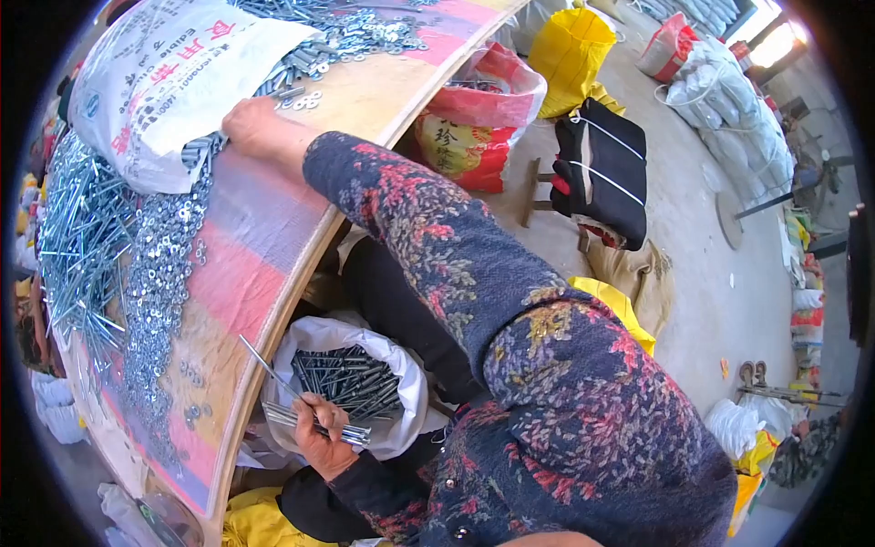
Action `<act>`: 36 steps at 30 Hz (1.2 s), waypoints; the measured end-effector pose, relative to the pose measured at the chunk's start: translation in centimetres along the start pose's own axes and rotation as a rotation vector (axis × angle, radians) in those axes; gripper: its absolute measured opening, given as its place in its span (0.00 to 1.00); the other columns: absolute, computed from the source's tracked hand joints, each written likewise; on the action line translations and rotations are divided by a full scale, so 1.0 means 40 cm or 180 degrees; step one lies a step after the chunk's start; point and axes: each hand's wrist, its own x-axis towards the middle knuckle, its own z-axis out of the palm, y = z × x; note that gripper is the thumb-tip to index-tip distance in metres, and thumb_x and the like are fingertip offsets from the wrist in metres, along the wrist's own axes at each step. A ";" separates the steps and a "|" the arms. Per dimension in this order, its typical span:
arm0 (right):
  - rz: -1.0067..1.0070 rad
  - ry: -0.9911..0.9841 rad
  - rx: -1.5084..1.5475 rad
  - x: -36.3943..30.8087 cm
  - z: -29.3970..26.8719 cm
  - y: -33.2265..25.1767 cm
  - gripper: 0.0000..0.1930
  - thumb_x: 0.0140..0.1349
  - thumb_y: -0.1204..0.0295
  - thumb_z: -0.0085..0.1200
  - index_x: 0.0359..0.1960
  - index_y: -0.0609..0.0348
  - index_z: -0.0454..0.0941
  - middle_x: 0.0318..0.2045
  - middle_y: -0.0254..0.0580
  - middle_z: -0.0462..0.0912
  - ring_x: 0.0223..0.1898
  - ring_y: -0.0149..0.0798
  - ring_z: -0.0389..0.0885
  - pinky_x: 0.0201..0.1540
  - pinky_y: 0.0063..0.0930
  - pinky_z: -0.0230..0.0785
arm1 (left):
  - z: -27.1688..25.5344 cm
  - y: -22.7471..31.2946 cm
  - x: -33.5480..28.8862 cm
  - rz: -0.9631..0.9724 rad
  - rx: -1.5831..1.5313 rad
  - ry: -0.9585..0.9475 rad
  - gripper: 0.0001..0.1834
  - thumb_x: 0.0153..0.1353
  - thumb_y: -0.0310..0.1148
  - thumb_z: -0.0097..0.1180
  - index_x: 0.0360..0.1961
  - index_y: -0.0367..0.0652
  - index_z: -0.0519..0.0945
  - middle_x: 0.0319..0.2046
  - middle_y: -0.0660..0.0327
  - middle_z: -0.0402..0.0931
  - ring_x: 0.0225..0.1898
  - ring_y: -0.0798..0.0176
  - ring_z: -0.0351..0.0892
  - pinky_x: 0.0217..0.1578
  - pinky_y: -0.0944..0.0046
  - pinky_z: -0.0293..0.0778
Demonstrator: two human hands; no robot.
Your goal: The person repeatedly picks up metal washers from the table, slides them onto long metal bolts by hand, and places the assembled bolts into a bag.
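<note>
My left hand (323,436) is closed around several long, thin metal bolts (296,417); one of them sticks up at a slant toward the table edge. It is just beside an open white sack (301,337) filled with dark metal bolts (351,383). My right arm reaches across the tabletop (260,210), and my right hand (255,128) rests there with curled fingers, by the edge of a printed white sack (196,77) and a pile of short metal sleeves (202,150). What those fingers hold, if anything, is hidden.
Long metal rods (82,237) and small washers and nuts (164,273) are heaped along the table's far side. On the floor stand a red and white sack (474,137), a yellow sack (572,50) and a stool with a tied black cushion (611,164). Full sacks (729,128) are stacked farther right.
</note>
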 end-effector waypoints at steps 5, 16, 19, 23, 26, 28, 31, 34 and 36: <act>0.0387 -0.0437 0.1836 -0.011 -0.081 -0.075 0.12 0.51 0.65 0.54 0.26 0.62 0.82 0.23 0.48 0.83 0.28 0.45 0.84 0.30 0.38 0.74 | -0.004 -0.003 -0.013 0.0434 0.0254 0.0025 0.11 0.68 0.38 0.48 0.34 0.40 0.72 0.16 0.63 0.69 0.11 0.73 0.60 0.13 0.76 0.56; 0.0588 -0.2727 0.6397 -0.368 -0.256 -0.306 0.13 0.67 0.72 0.47 0.48 0.68 0.73 0.37 0.52 0.82 0.33 0.38 0.84 0.38 0.24 0.78 | 0.045 0.032 -0.048 0.1008 0.1562 0.0563 0.15 0.64 0.38 0.53 0.34 0.34 0.77 0.20 0.62 0.75 0.13 0.77 0.62 0.14 0.78 0.54; 0.0665 -0.2668 0.6098 -0.393 -0.256 -0.344 0.11 0.67 0.72 0.48 0.45 0.66 0.74 0.35 0.50 0.83 0.31 0.35 0.84 0.35 0.21 0.78 | 0.012 0.030 -0.054 0.1041 0.1473 0.0518 0.14 0.63 0.38 0.54 0.32 0.35 0.78 0.18 0.66 0.73 0.14 0.78 0.62 0.14 0.78 0.55; 0.0645 -0.2169 0.5701 -0.406 -0.264 -0.383 0.11 0.68 0.69 0.48 0.43 0.65 0.74 0.33 0.48 0.83 0.28 0.32 0.84 0.31 0.18 0.76 | -0.002 0.033 -0.069 0.1108 0.1407 0.0470 0.13 0.63 0.37 0.54 0.31 0.36 0.78 0.17 0.67 0.71 0.13 0.78 0.61 0.14 0.78 0.55; 0.0263 -0.1752 0.5386 -0.420 -0.266 -0.409 0.10 0.67 0.68 0.49 0.41 0.63 0.75 0.33 0.46 0.83 0.29 0.30 0.83 0.29 0.16 0.72 | -0.002 0.036 -0.081 0.1144 0.1420 0.0461 0.12 0.63 0.36 0.55 0.30 0.36 0.78 0.17 0.68 0.70 0.13 0.78 0.61 0.14 0.77 0.54; 0.0292 -0.1886 0.5123 -0.443 -0.274 -0.440 0.09 0.67 0.68 0.50 0.39 0.62 0.75 0.31 0.43 0.83 0.28 0.27 0.82 0.30 0.15 0.69 | 0.003 0.035 -0.093 0.1148 0.1692 0.0523 0.11 0.62 0.34 0.55 0.28 0.37 0.78 0.15 0.69 0.68 0.13 0.79 0.60 0.13 0.77 0.53; 0.0152 -0.2006 0.4822 -0.445 -0.304 -0.476 0.09 0.66 0.68 0.51 0.36 0.62 0.75 0.29 0.40 0.83 0.25 0.27 0.81 0.28 0.17 0.69 | 0.001 0.033 -0.100 0.1297 0.1763 0.0668 0.10 0.60 0.33 0.55 0.26 0.37 0.78 0.13 0.70 0.66 0.12 0.79 0.59 0.12 0.76 0.52; -0.0087 -0.1893 0.3872 -0.468 -0.302 -0.529 0.09 0.64 0.67 0.52 0.36 0.62 0.76 0.27 0.39 0.83 0.24 0.27 0.80 0.27 0.19 0.68 | -0.002 0.037 -0.103 0.1426 0.1792 0.0765 0.09 0.59 0.32 0.55 0.25 0.37 0.78 0.12 0.71 0.65 0.11 0.79 0.58 0.12 0.76 0.51; -0.0395 -0.1520 0.3257 -0.477 -0.307 -0.547 0.10 0.63 0.68 0.53 0.35 0.63 0.77 0.26 0.40 0.83 0.22 0.28 0.79 0.26 0.22 0.69 | 0.000 0.036 -0.112 0.1522 0.1791 0.0887 0.09 0.59 0.31 0.55 0.24 0.38 0.78 0.12 0.71 0.64 0.12 0.79 0.58 0.12 0.76 0.51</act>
